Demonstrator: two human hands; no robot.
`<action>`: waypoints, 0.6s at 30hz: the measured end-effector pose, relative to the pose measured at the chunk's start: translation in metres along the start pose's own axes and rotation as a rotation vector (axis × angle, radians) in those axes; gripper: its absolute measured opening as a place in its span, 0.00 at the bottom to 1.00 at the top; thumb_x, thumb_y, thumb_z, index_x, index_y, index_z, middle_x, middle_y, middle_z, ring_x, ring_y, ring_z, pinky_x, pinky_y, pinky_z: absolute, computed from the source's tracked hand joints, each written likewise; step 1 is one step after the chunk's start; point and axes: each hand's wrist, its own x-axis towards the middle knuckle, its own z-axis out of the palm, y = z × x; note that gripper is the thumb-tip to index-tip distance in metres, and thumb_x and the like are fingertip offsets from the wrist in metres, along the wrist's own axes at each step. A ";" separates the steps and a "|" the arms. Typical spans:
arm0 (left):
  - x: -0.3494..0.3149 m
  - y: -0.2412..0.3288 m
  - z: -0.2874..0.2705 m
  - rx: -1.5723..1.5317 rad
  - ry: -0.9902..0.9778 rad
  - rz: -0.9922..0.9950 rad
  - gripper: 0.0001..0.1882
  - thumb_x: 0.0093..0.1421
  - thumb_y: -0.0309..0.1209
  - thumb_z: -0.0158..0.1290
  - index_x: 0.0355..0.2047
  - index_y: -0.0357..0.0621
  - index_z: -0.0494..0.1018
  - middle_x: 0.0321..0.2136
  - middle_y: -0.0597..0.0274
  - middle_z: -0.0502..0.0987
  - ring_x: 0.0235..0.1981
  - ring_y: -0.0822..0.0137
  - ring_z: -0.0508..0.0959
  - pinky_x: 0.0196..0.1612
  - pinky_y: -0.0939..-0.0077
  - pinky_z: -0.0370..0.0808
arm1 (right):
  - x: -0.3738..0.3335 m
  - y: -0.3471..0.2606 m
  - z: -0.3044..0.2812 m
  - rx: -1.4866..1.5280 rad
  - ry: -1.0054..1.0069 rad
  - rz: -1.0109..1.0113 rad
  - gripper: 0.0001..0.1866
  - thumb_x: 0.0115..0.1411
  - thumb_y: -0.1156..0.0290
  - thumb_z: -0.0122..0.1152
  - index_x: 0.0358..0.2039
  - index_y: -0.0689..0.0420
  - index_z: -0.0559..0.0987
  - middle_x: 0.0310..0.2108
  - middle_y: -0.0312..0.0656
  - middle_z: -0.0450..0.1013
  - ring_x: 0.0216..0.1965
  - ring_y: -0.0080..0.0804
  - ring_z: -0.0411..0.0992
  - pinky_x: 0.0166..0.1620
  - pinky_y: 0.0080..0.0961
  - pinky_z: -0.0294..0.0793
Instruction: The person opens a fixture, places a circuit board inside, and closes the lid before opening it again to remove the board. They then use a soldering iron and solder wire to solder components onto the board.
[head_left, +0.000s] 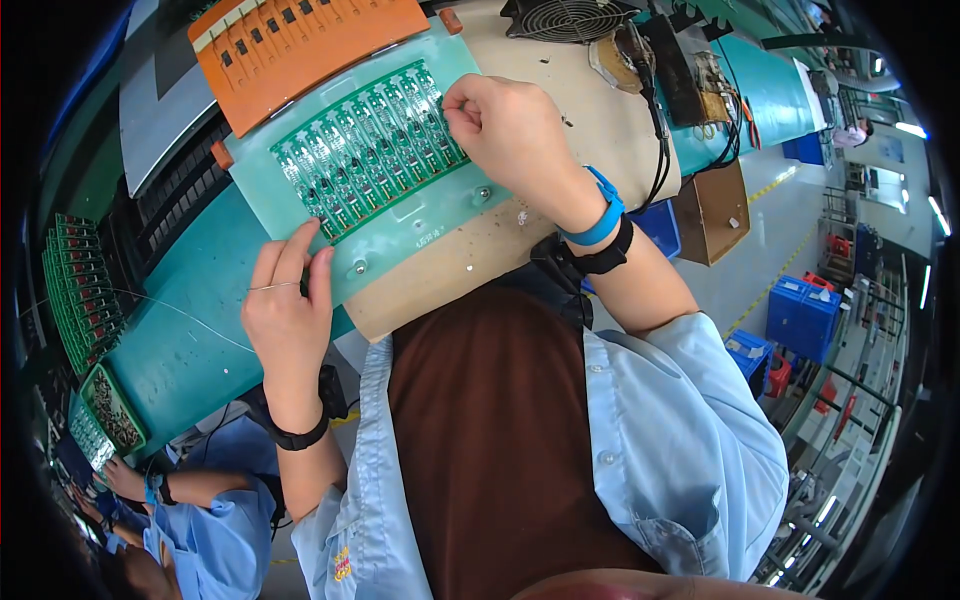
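A green circuit board panel, made of several narrow strips with small parts on them, lies on a pale green fixture plate. My left hand is at the panel's near left corner, its thumb and forefinger tips against the edge. At the opposite end my right hand is closed, with thumb and forefinger pinched at the panel's right edge. Its other fingers are curled in. The undersides of both grips are hidden. An orange cover with dark slots lies along the plate's far side.
Beneath the plate is a tan board on a green bench mat. Board panels stand stacked at left, beside a parts tray. A co-worker's hand is nearby. A fan and cables are at far right.
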 end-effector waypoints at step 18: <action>0.004 -0.006 0.001 -0.140 -0.039 -0.070 0.13 0.61 0.26 0.63 0.47 0.50 0.81 0.29 0.61 0.75 0.25 0.65 0.77 0.29 0.67 0.74 | 0.009 -0.012 -0.002 -0.058 -0.063 -0.112 0.03 0.57 0.71 0.67 0.32 0.53 0.85 0.23 0.42 0.78 0.24 0.43 0.78 0.29 0.35 0.78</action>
